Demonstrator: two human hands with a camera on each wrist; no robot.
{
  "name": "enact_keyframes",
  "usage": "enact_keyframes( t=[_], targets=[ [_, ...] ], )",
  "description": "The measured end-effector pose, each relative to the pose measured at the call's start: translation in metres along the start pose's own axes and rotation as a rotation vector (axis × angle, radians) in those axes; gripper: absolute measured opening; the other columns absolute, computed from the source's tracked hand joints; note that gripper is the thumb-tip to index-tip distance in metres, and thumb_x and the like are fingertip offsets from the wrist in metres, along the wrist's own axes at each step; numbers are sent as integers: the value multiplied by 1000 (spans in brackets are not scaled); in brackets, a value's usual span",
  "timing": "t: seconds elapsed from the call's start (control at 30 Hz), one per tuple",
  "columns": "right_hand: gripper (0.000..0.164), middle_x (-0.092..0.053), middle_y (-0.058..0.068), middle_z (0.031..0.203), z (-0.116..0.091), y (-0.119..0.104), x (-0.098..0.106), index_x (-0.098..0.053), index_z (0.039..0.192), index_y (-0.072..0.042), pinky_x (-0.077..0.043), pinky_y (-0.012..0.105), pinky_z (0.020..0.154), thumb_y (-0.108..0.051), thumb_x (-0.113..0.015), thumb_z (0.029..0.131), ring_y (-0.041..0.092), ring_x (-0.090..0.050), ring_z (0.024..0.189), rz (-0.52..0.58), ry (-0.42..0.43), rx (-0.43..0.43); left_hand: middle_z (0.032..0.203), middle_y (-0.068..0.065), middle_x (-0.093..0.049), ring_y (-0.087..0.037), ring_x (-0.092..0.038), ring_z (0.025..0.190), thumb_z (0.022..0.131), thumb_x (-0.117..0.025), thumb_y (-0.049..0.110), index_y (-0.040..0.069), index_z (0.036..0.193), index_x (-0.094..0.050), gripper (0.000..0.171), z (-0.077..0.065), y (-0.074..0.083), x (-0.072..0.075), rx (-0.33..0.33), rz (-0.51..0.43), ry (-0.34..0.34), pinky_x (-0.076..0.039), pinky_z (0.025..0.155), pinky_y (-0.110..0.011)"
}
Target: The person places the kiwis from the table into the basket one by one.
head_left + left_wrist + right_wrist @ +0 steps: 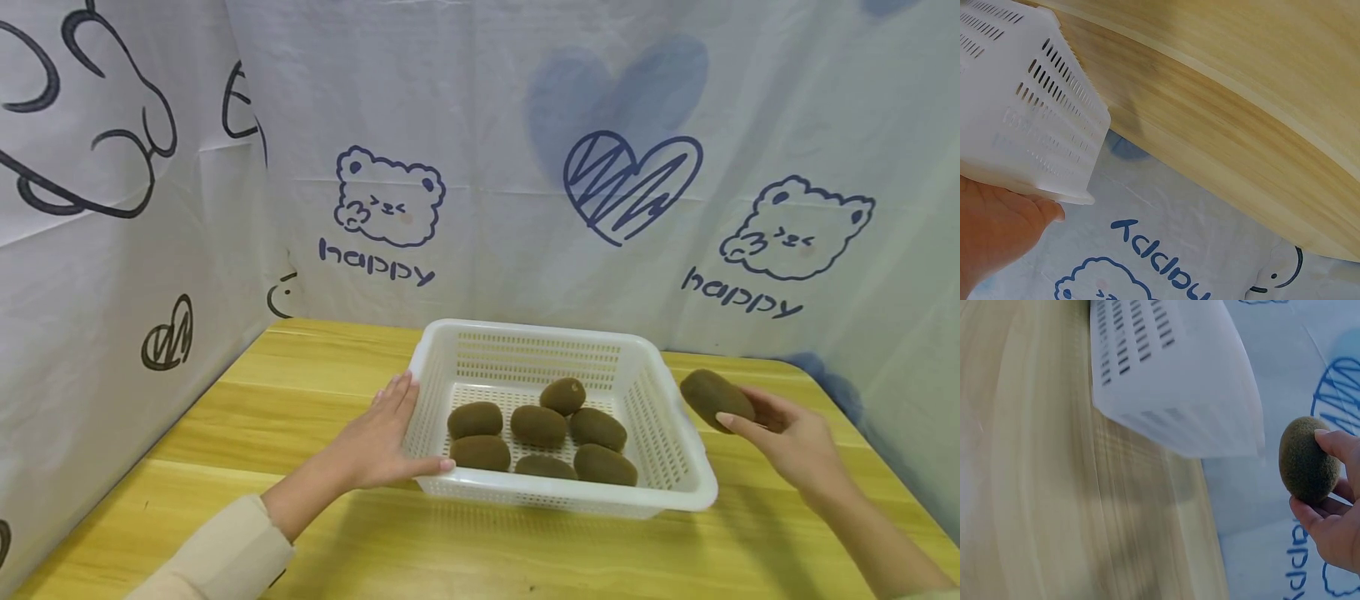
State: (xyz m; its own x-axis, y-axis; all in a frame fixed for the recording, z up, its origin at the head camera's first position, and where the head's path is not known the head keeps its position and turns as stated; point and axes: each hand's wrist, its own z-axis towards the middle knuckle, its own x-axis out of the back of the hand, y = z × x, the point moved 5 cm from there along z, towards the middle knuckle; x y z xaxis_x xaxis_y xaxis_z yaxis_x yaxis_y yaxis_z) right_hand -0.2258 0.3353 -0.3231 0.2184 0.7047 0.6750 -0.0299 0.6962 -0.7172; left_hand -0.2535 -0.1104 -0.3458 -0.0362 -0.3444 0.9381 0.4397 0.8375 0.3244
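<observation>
A white plastic basket with slotted walls stands on the table, and several brown kiwis lie on its floor. My left hand rests on the basket's near left corner, thumb stretched along the front rim and straight fingers against the left side. In the left wrist view, that hand lies along the rim. To the right of the basket, my right hand holds a single kiwi between thumb and fingers, at about rim height. The right wrist view shows this kiwi beside the basket's outer wall.
The basket sits on a yellow wood-grain table. Behind it hangs a pale cloth printed with hearts, bears and lettering, close to the table's back edge. Another printed cloth hangs along the left side.
</observation>
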Motion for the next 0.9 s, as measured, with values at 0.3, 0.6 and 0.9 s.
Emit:
enact_keyframes(
  t=[0.3, 0.6, 0.9],
  targets=[
    [64, -51, 28, 130, -1, -30, -21, -44, 135, 4, -46, 6, 71, -32, -65, 87, -24, -45, 83, 32, -61, 73, 154, -23, -8, -39, -10, 142, 72, -57, 71, -6, 145, -17, 114, 1, -1, -1, 1, 8, -5, -19, 115, -50],
    [59, -55, 26, 127, 0, -63, -50, -47, 132, 4, -51, 14, 78, -25, -67, 86, 6, -63, 98, 62, -107, 136, 154, -24, -8, -40, -10, 142, 72, -57, 71, -7, 145, -17, 114, 1, -1, -2, -2, 3, -6, -19, 116, -50],
    [54, -56, 26, 125, 1, -88, -83, -50, 129, 5, -56, 32, 82, -19, -68, 84, 36, -60, 107, 115, -160, 210, 154, -24, -8, -40, -10, 142, 72, -58, 69, -7, 145, -17, 113, 1, -2, -2, -6, -4, 4, -19, 115, -50]
  ],
)
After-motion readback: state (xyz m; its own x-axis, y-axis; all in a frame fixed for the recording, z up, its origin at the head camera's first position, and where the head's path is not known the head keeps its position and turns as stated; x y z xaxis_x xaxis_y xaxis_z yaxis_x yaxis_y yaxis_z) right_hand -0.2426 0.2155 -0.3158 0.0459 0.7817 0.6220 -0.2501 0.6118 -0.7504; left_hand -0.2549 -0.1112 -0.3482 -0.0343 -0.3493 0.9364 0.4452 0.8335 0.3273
